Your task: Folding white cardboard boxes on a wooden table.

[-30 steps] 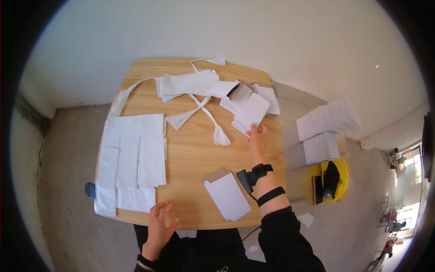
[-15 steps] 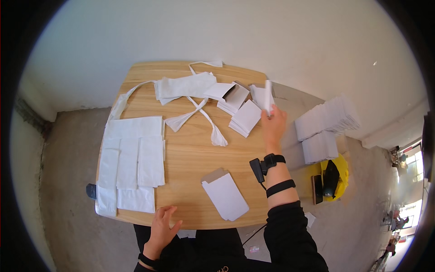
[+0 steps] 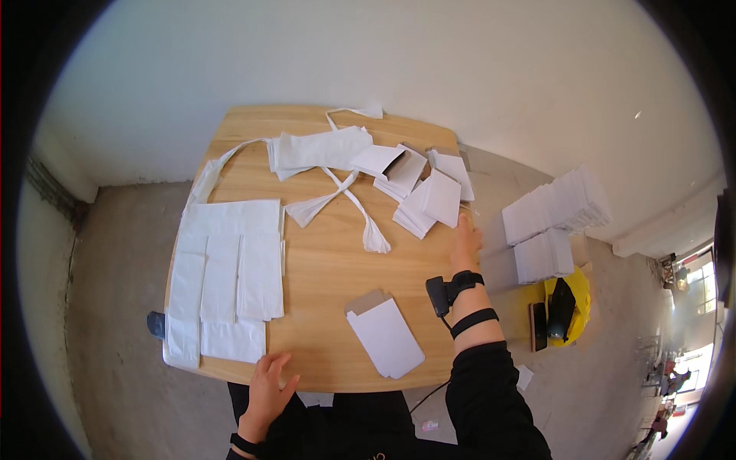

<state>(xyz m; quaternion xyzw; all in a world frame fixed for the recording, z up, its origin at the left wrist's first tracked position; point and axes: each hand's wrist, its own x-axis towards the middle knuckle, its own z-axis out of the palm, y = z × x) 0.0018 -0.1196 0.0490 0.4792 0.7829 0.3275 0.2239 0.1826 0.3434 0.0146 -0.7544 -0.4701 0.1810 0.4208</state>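
At the right edge of the wooden table (image 3: 326, 284), toward its far corner, the right hand (image 3: 465, 242) meets the lower corner of a white carton (image 3: 443, 198), which sits tilted on the heap; the fingers are close together, and at this angle I cannot tell whether they pinch the card or merely touch it. That heap of small white boxes (image 3: 402, 179) fills the table's far right corner, one carton reaching right out to the rim, so there is little margin on that side. The left hand (image 3: 268, 391) hangs at the table's near edge, left of the middle, its fingers loosely spread, thumb well apart, holding nothing. A single flat carton (image 3: 386, 337) lies by the near edge, right of the middle, with its grey flap pointing toward the far side. Stacked white sleeves (image 3: 259, 276) cover the left part of the table up to the rim, and another sleeve pile (image 3: 322, 149) lies toward the far edge, with twisted white strips (image 3: 373, 236) trailing from it toward the centre. Bare wood runs through the table's middle down to the near edge, leaving open room between the hands. Beyond the right edge stand tall stacks of folded white card (image 3: 548, 205).
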